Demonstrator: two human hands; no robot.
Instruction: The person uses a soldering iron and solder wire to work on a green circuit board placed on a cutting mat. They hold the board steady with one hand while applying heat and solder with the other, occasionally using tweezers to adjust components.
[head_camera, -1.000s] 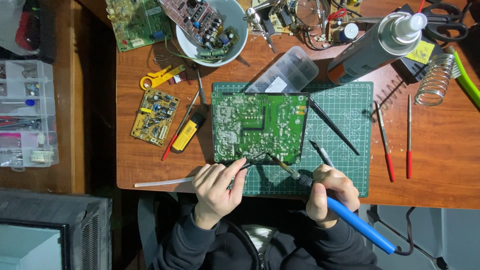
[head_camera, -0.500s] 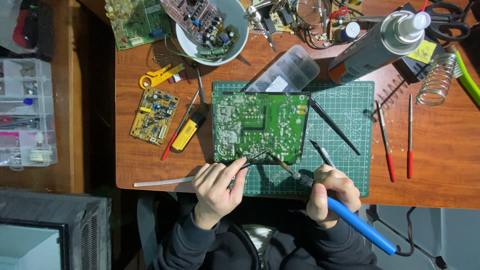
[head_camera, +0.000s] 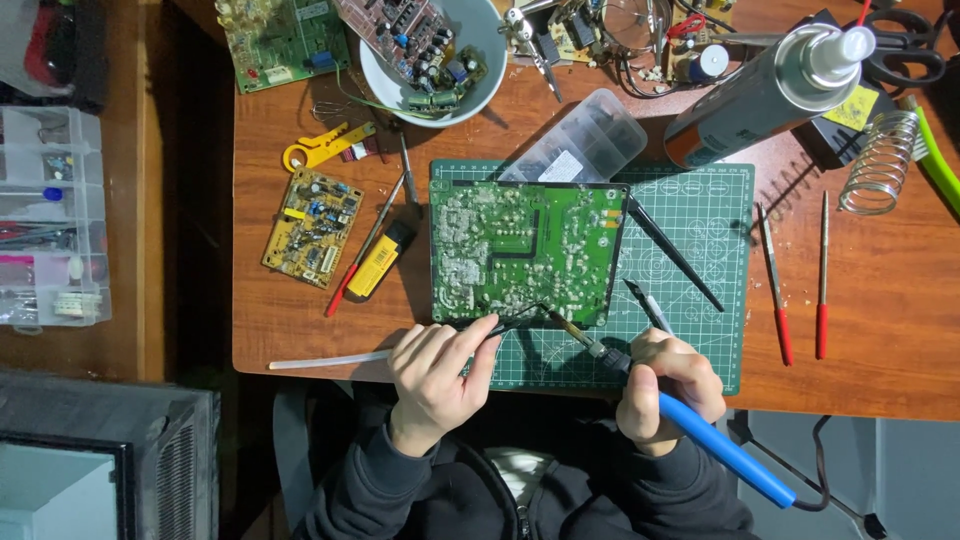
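Now we have the green circuit board (head_camera: 528, 252) lying solder side up on the green cutting mat (head_camera: 700, 230) at the centre of the frame; our right hand (head_camera: 665, 385) is closed around the blue-handled soldering iron (head_camera: 690, 425), its tip touching the board's lower edge; our left hand (head_camera: 435, 372) pinches thin black tweezers (head_camera: 505, 322), whose points meet the board just beside the iron's tip. To do this well, we judge that the iron should rest on the joint only briefly, the tweezers held steady and both wrists braced on the mat; we should keep the cord clear. Round about, the brown wooden table (head_camera: 880, 330) is crowded: 1 yellow circuit board (head_camera: 312, 227) at the left, a white bowl (head_camera: 480, 70) of parts at the top, a grey spray can (head_camera: 765, 90) at the upper right, 2 red-handled files (head_camera: 800, 275) at the right; a clear plastic parts box (head_camera: 45, 215) stands at the far left.
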